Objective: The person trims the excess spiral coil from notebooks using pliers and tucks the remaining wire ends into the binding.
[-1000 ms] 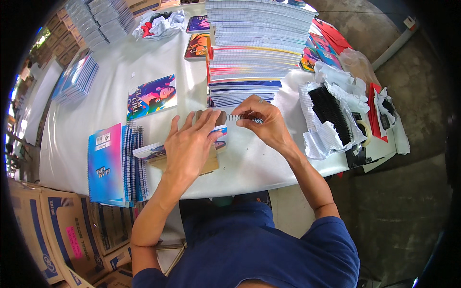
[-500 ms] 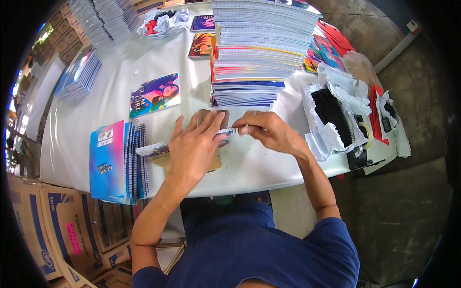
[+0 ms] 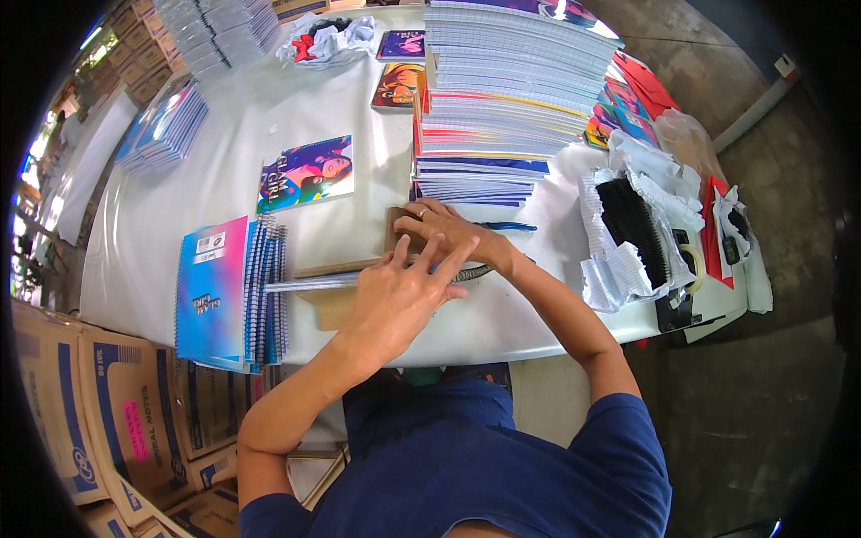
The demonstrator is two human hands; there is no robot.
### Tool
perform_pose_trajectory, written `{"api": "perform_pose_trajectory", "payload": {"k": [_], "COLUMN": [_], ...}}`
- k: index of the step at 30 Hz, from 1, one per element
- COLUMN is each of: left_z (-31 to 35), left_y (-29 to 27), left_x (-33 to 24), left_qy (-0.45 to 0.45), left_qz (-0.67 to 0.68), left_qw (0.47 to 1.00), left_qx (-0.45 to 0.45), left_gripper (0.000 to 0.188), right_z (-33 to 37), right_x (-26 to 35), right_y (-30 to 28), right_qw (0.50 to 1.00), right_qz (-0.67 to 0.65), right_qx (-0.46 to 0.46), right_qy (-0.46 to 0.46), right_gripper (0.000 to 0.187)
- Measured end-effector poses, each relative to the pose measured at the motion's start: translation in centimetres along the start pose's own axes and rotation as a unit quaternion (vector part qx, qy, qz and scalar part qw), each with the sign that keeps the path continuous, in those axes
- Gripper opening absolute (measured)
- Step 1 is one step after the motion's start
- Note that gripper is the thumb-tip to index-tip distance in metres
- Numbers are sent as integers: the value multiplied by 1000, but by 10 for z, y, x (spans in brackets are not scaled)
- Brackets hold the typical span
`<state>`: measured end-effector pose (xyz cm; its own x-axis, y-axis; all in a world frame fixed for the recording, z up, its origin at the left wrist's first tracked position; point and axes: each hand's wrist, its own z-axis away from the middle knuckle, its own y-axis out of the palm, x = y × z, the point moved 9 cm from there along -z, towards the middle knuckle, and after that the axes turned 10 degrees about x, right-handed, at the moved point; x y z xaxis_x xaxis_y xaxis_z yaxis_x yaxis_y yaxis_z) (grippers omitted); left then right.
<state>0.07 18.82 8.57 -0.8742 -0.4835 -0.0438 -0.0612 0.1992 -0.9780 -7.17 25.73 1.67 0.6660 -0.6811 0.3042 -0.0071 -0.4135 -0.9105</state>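
Observation:
A notebook (image 3: 314, 282) is turned edge-up on a brown board near the table's front. My left hand (image 3: 399, 291) straddles it, thumb on the near side and fingers reaching over the far side. A dark spiral coil (image 3: 471, 273) runs out from under this hand along the notebook's line. Just beyond, my right hand (image 3: 448, 235) rests with fingers apart over a brown block (image 3: 393, 226); its thumb is hidden. A blue-handled tool (image 3: 507, 227) lies beside the right wrist. Left of the work, a pile of spiral notebooks (image 3: 213, 296) has blue and pink covers.
A tall stack of unbound pads (image 3: 502, 99) stands behind my hands. One colourful cover (image 3: 307, 173) lies to the left of it. Black coils (image 3: 628, 224) in torn paper and a tape roll (image 3: 692, 269) sit at the right. Cartons (image 3: 134, 403) crowd the lower left.
My right hand has left the coil end and moved left and away, onto the brown block. My left hand has slid right along the notebook. The blue-handled tool now shows.

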Motion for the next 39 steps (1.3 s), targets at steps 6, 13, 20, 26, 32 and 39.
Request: {"api": "perform_pose_trajectory", "payload": {"k": [6, 13, 20, 26, 32, 39], "left_z": [9, 15, 25, 35, 40, 47], "left_y": [-21, -20, -22, -21, -25, -31], "left_x": [30, 48, 55, 63, 70, 75], "left_qy": [-93, -132, -146, -163, -177, -180], "left_qz": [38, 64, 61, 60, 71, 55], "left_qw": [990, 981, 980, 976, 972, 972], "left_qx": [-95, -128, -123, -132, -138, -143], "left_gripper": [91, 99, 99, 99, 98, 97], "right_z": [28, 24, 14, 5, 7, 5], "right_x": [-33, -12, -10, -4, -7, -16], "right_y": [-51, -63, -35, -28, -31, -21], "right_qw": [865, 876, 842, 877, 800, 748], "right_qz": [-467, -463, -511, -423, -590, -657], "right_qx": [140, 138, 156, 191, 94, 75], "right_qy": [119, 15, 69, 127, 57, 58], "right_gripper": [43, 48, 55, 63, 45, 39]}}
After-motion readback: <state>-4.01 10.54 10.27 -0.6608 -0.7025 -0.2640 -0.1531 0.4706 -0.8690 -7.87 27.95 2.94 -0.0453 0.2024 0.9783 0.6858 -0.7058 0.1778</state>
